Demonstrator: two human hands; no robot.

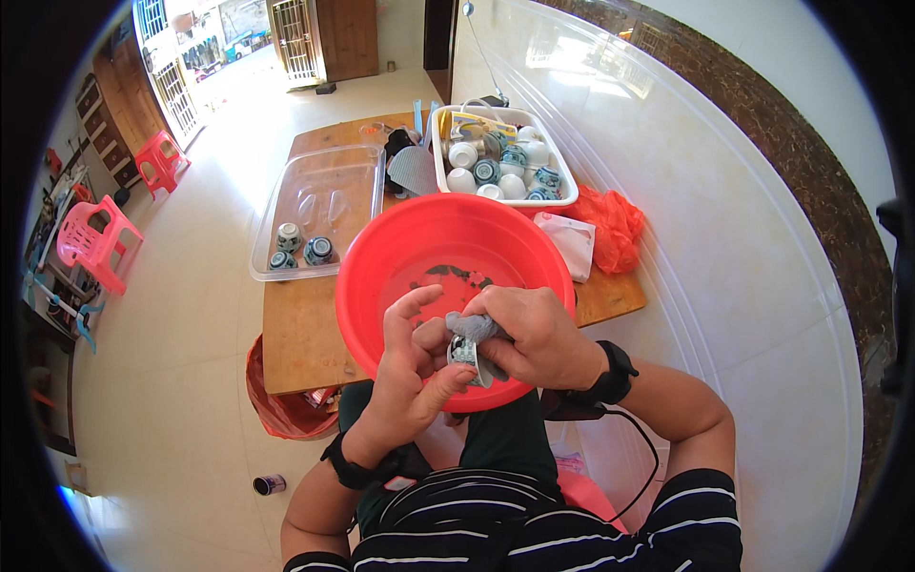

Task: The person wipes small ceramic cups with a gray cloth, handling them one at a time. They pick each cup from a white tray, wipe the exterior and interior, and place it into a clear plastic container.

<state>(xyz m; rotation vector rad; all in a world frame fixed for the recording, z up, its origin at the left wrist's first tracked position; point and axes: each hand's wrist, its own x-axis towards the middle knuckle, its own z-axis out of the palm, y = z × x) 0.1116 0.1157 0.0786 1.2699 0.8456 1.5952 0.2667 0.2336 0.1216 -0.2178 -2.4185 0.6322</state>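
Over the near part of a red plastic basin (457, 222), my left hand (411, 365) grips a small patterned cup (465, 355) tilted on its side, its thumb near the base and some fingers raised. A grey cloth (475, 327) is bunched in my right hand (532, 339), which presses it to the cup's rim. Part of the cloth is hidden by my fingers. Several white and blue-green cups (487, 171) lie in a white plastic tray (568, 191) behind the basin. To the left, a clear plastic lid or tray (322, 272) holds 3 patterned cups (318, 250).
Everything stands on a wooden table (307, 350). Right of the basin are a tissue packet (572, 239) and a red plastic bag (615, 225). A red-lined bin (279, 411) stands below the table's left edge, near a tin can (269, 485) on the floor.
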